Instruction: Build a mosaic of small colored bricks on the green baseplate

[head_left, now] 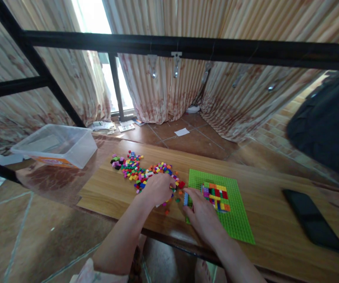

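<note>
My left hand [159, 188] reaches into the right part of a heap of small coloured building bricks [132, 168]. Its fingers curl downward among the bricks, and whatever they pinch is hidden. My right hand [201, 215] holds a light blue brick [185, 199] between thumb and forefinger, over the left edge of a green studded baseplate [240, 220]. On that baseplate sits a flat patch of joined bricks [216, 194] in red, orange, yellow and purple, just beyond my right hand. A few loose bricks, one a dark red brick [181, 184], lie between my hands.
The bricks and baseplate rest on a low wooden table [107, 192]. A black phone [312, 220] lies at its right end. Beyond the left end stands a clear plastic bin [60, 145]. A black metal rail [187, 47] crosses in front of the curtains [169, 90].
</note>
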`<action>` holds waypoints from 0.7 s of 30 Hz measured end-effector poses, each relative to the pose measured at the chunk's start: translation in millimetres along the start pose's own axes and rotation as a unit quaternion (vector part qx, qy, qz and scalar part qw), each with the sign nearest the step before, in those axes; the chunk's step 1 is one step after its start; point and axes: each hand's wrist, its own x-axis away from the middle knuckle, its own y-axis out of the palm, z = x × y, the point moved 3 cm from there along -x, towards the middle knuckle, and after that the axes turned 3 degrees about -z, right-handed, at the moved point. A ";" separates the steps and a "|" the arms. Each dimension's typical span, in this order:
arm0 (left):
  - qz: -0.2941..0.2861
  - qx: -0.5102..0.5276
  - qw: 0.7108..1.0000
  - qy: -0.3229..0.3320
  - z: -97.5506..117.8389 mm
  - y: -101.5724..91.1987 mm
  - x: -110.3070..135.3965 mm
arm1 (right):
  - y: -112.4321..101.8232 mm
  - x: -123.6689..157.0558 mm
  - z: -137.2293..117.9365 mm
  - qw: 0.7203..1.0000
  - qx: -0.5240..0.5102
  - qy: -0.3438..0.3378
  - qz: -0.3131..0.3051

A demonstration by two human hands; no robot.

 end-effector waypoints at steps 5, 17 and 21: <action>-0.008 -0.015 1.000 0.008 1.0 1.1 -0.7 | -3.3 -5.6 -7.7 0.999 -0.014 0.005 -0.044; -0.045 -0.050 0.998 0.010 14.4 -2.5 -1.3 | -11.5 1.5 -14.2 0.998 -0.062 -0.021 0.022; -0.038 0.001 0.998 0.049 18.1 -2.1 -2.8 | -15.4 3.4 -16.7 0.997 -0.065 -0.021 0.041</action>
